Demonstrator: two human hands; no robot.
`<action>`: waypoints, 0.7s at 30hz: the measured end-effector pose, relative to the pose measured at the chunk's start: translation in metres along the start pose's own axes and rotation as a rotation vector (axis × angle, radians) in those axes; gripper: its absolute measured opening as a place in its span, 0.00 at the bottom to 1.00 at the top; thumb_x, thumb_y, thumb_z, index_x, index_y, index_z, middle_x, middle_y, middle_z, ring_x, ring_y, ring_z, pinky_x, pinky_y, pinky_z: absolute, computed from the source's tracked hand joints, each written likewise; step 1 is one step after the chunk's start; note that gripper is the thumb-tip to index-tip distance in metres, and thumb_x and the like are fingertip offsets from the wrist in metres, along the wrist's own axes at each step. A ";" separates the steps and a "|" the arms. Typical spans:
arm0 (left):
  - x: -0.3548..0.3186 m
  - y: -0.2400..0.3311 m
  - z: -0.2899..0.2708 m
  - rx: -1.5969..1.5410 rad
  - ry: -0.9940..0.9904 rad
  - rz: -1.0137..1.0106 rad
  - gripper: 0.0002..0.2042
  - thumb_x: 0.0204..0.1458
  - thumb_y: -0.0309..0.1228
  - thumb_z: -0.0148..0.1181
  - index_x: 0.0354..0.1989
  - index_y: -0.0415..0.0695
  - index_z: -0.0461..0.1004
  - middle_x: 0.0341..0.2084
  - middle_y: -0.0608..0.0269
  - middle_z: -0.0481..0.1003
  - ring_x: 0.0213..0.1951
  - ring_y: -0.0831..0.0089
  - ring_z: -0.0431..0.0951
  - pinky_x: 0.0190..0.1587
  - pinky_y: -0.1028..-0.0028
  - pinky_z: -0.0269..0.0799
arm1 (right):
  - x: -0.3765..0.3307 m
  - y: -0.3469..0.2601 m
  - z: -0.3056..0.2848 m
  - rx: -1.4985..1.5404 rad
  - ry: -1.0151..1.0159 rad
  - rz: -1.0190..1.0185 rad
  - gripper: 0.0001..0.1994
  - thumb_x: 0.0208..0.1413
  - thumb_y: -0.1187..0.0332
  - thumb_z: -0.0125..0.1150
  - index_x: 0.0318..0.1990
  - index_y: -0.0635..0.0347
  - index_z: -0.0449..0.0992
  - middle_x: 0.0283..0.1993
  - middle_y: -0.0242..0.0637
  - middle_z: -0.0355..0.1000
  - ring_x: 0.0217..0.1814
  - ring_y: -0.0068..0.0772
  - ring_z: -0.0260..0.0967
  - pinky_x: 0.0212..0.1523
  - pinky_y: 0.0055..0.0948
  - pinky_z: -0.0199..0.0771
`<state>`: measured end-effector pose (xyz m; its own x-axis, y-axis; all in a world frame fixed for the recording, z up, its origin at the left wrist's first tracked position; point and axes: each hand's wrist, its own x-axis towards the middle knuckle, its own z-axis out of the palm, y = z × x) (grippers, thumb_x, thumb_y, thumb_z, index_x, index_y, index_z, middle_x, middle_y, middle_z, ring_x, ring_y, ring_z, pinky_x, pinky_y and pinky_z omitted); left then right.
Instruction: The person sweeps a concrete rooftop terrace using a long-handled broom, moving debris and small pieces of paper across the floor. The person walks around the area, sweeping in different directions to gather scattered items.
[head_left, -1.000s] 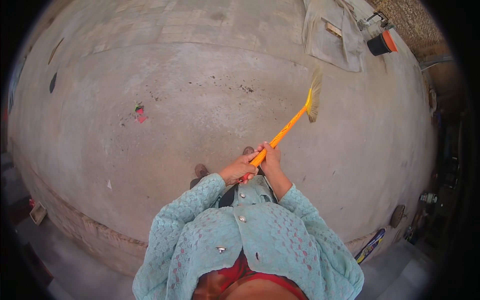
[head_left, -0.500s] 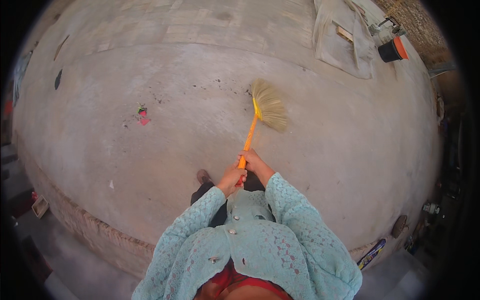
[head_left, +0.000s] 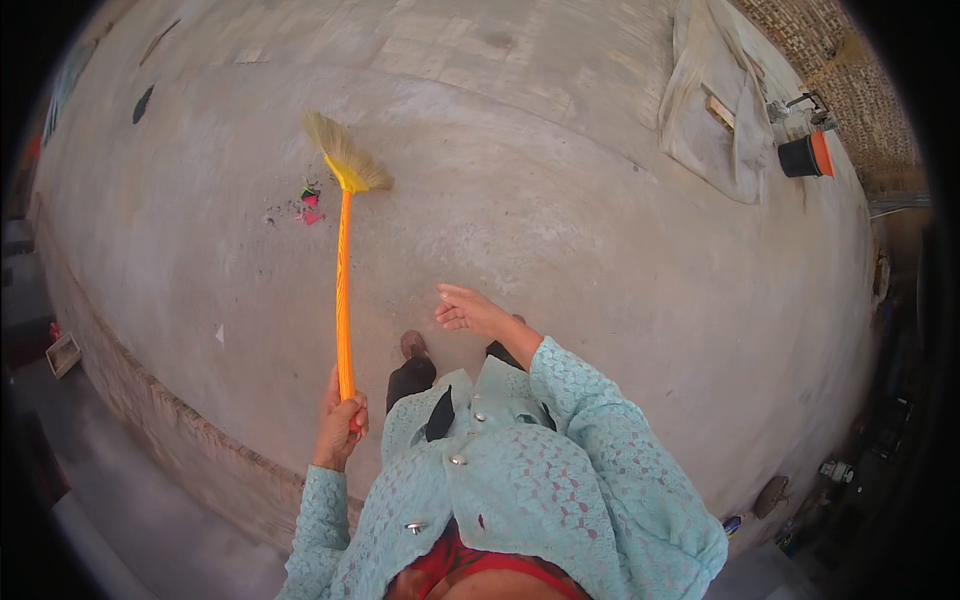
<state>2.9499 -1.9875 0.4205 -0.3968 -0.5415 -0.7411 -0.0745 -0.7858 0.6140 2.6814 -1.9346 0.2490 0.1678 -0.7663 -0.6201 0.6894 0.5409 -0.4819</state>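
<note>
My left hand [head_left: 342, 420] is wrapped round the end of the orange handle of a broom [head_left: 344, 290]. The broom points away from me, and its straw head with a yellow collar rests on the concrete floor at the far left. Close beside the bristles lies a small pile of pink, green and dark scraps [head_left: 311, 207]. In front of my body, my right hand [head_left: 474, 310] hangs in the air, off the broom, fingers stretched out and holding nothing.
A pale sheet [head_left: 700, 140] with a wooden piece on it lies at the far right. Beyond it stands a black and orange bucket [head_left: 803, 157]. A low brick edge [head_left: 150, 400] runs along the left, where the floor drops. One dark scrap [head_left: 143, 104] lies far left.
The broom has swung left, its head now next to the scraps. My right hand has let go of the handle, while the left has carried it to the left.
</note>
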 end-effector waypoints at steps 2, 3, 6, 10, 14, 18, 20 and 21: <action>-0.026 0.004 -0.014 0.011 -0.025 -0.024 0.34 0.41 0.18 0.44 0.60 0.49 0.41 0.16 0.68 0.61 0.10 0.85 0.59 0.08 0.84 0.58 | -0.030 0.007 -0.034 -0.054 0.168 0.017 0.25 0.52 0.61 0.48 0.56 0.59 0.52 0.33 0.36 0.64 0.33 0.27 0.65 0.33 0.25 0.69; -0.036 0.003 -0.016 -0.002 -0.040 -0.062 0.34 0.41 0.18 0.45 0.60 0.49 0.41 0.16 0.68 0.61 0.10 0.85 0.58 0.08 0.84 0.57 | -0.050 0.013 -0.050 -0.082 0.280 0.027 0.23 0.53 0.62 0.47 0.55 0.58 0.55 0.33 0.36 0.65 0.33 0.27 0.65 0.32 0.25 0.69; -0.045 0.003 -0.019 -0.031 -0.142 -0.184 0.35 0.41 0.18 0.46 0.60 0.49 0.40 0.16 0.68 0.62 0.09 0.85 0.58 0.08 0.85 0.56 | -0.105 0.048 -0.101 -0.100 0.525 0.090 0.22 0.53 0.64 0.46 0.55 0.58 0.55 0.31 0.36 0.65 0.31 0.27 0.66 0.31 0.25 0.70; -0.020 -0.009 -0.012 -0.015 -0.378 -0.355 0.35 0.42 0.19 0.48 0.60 0.48 0.40 0.16 0.69 0.63 0.10 0.86 0.59 0.09 0.86 0.55 | -0.166 0.107 -0.126 -0.139 0.732 0.235 0.20 0.52 0.66 0.46 0.53 0.59 0.59 0.28 0.36 0.66 0.28 0.28 0.67 0.29 0.25 0.70; 0.029 -0.036 0.013 0.090 -0.528 -0.462 0.32 0.41 0.19 0.47 0.58 0.47 0.47 0.17 0.69 0.64 0.10 0.86 0.60 0.09 0.87 0.54 | -0.190 0.144 -0.124 -0.096 0.811 0.279 0.19 0.50 0.67 0.48 0.51 0.58 0.61 0.28 0.35 0.68 0.28 0.27 0.68 0.30 0.25 0.70; 0.096 -0.096 0.036 0.173 -0.462 -0.517 0.26 0.40 0.18 0.43 0.54 0.40 0.56 0.18 0.68 0.66 0.11 0.85 0.62 0.10 0.86 0.55 | -0.189 0.158 -0.116 -0.165 0.918 0.187 0.18 0.49 0.66 0.49 0.50 0.59 0.64 0.29 0.33 0.69 0.28 0.24 0.66 0.30 0.24 0.68; 0.120 -0.135 0.037 0.101 -0.396 -0.524 0.26 0.39 0.18 0.45 0.53 0.38 0.56 0.18 0.66 0.66 0.11 0.84 0.62 0.10 0.85 0.56 | -0.189 0.156 -0.112 -0.197 0.889 0.173 0.18 0.49 0.66 0.49 0.50 0.59 0.64 0.29 0.33 0.68 0.28 0.23 0.65 0.30 0.23 0.68; 0.122 -0.135 0.043 0.072 -0.367 -0.527 0.26 0.39 0.18 0.45 0.53 0.38 0.56 0.18 0.65 0.67 0.11 0.83 0.62 0.10 0.85 0.56 | -0.188 0.151 -0.111 -0.207 0.877 0.161 0.18 0.49 0.66 0.49 0.50 0.59 0.64 0.29 0.33 0.68 0.28 0.23 0.64 0.30 0.23 0.67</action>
<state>2.8716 -1.9347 0.2586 -0.5763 0.0588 -0.8151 -0.4008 -0.8896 0.2192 2.6761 -1.6706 0.2238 -0.4032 -0.1841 -0.8964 0.5498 0.7343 -0.3981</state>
